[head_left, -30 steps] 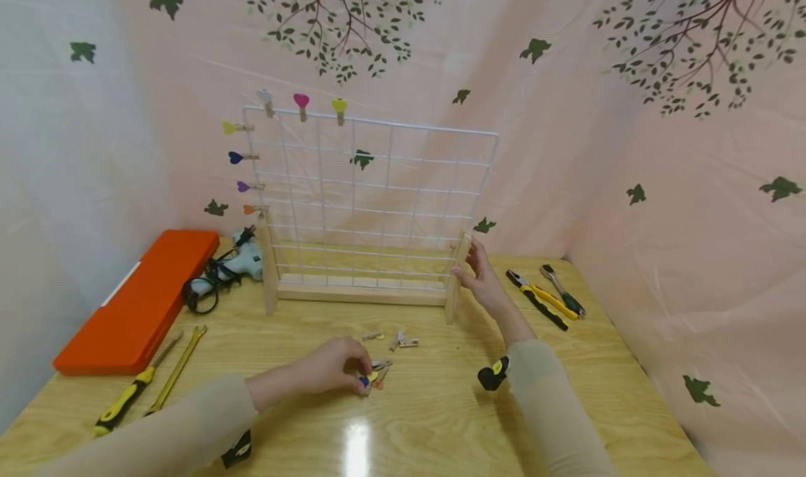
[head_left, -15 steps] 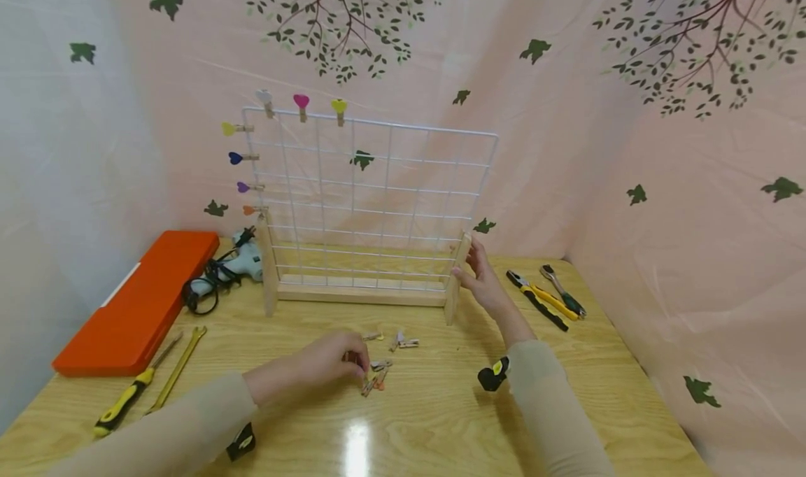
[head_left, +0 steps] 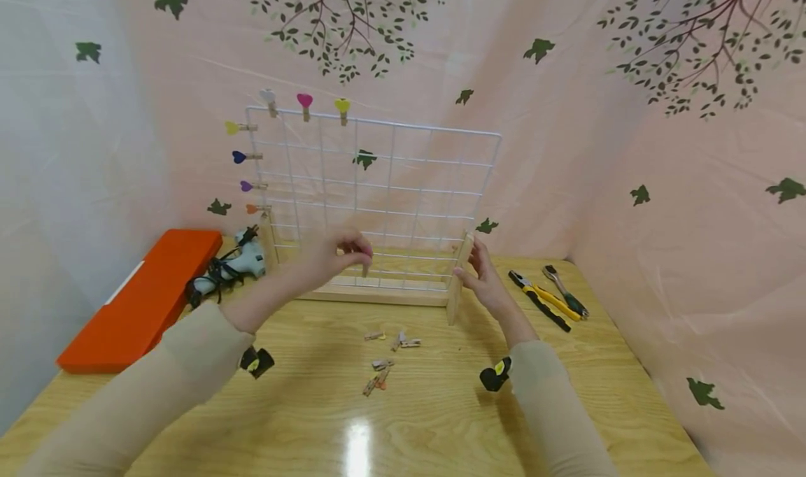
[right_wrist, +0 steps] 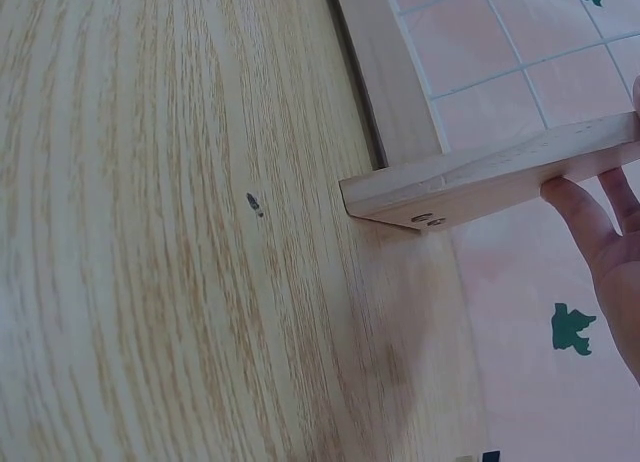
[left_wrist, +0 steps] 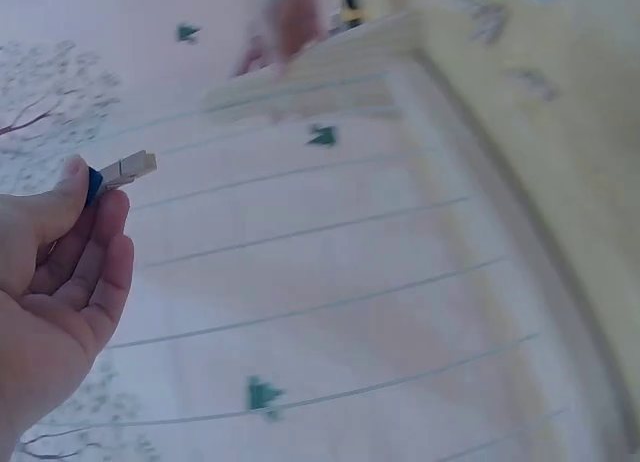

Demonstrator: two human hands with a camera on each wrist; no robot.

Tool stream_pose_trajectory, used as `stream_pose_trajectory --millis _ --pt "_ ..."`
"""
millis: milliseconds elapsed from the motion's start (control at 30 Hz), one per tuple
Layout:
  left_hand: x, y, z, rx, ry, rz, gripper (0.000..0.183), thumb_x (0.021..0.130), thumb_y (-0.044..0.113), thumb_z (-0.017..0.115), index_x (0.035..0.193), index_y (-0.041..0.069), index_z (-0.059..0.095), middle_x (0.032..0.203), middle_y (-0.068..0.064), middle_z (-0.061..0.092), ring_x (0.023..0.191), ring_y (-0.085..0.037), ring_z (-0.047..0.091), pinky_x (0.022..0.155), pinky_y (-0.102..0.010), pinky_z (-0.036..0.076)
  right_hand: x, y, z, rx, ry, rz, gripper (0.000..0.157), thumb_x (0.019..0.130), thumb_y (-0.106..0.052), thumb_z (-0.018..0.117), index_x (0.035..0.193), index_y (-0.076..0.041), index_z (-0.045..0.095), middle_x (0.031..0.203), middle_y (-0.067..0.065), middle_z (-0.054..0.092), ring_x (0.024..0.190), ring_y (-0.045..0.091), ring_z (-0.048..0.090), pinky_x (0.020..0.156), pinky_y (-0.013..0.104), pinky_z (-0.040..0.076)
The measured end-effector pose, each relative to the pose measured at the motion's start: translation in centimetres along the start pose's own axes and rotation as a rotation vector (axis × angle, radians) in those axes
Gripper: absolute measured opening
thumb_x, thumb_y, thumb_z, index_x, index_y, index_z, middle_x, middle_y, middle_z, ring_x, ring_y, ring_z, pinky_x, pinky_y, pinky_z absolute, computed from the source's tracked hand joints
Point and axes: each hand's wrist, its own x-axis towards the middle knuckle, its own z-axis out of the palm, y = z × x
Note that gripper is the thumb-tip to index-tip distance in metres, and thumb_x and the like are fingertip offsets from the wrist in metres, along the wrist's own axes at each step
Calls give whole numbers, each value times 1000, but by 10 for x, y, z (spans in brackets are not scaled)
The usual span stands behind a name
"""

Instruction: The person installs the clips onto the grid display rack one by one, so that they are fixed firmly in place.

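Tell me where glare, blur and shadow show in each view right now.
Head: a bright glare patch on the table near the bottom edge, soft shadows around it, the left hand looking slightly smeared. Left wrist: the clothespin fairly sharp, the loose clothespins and wooden rail blurred. Right wrist: wood grain crisp, a soft shadow beside the wooden upright.

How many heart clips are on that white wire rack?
7: white, pink and yellow along the top; second yellow, blue, purple and orange down the left side. Others may hide behind the left hand.
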Motion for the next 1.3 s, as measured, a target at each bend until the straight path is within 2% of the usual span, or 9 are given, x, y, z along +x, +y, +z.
stream_pose_trajectory --millis 100,200,333,600,700,900,1033,1133,1300 --pt "24 14 -23 82 159 126 8 75 15 69 81 9 68 77 1 65 69 -10 55 64 -26 46 0 -2 0 2 -2 -6 68 90 1 45 142 -18 8 140 17 24 127 44 22 84 59 39" --pt "45 26 -44 148 295 190 10 74 17 71 79 9 69 77 0 66 72 -13 51 67 -26 41 -1 -1 -1 10 -1 -4 68 90 1 45 142 -19 8 140 17 24 127 43 22 84 60 38" --pt "71 37 -64 187 396 188 13 76 21 69 80 9 70 79 0 67 74 -16 44 69 -24 35 1 6 -5 15 1 -4 68 90 -1 46 142 -25 9 140 18 24 128 41 23 84 59 39" --pt "111 50 -86 265 496 151 16 77 23 68 81 7 71 79 -2 67 70 -16 35 69 -24 25 4 26 -12 -24 -7 -17 68 90 -11 50 140 -36 11 141 20 21 126 36 27 82 53 44" --pt "122 52 -91 309 512 129 17 78 25 67 82 9 71 80 -1 67 71 -15 33 70 -25 24 3 27 -11 -24 -10 -14 68 90 -13 51 140 -36 12 142 19 21 127 35 28 82 53 44" --pt "138 50 -96 336 483 57 18 76 27 68 81 11 72 81 1 68 76 -15 38 92 -19 25 -2 15 -8 -21 -22 0 68 90 -8 48 141 -33 10 143 19 20 127 37 25 85 55 41" --pt "144 48 -94 335 477 26 18 76 27 68 81 11 72 81 1 68 74 -17 35 76 -24 25 -4 4 -4 -10 -25 3 68 91 -3 46 142 -28 9 142 22 19 127 40 24 86 58 38" --pt "145 46 -93 340 461 28 17 76 25 68 81 10 71 83 0 69 77 -17 40 88 -15 24 -4 1 -2 -5 -25 -2 68 91 -1 46 142 -25 8 142 22 19 126 40 24 85 59 38" --pt "144 42 -93 343 446 13 16 76 25 68 83 10 71 86 -1 69 86 -19 49 106 -16 9 0 9 -4 6 -27 -12 68 91 -2 46 142 -26 9 142 22 19 126 40 25 84 57 40"
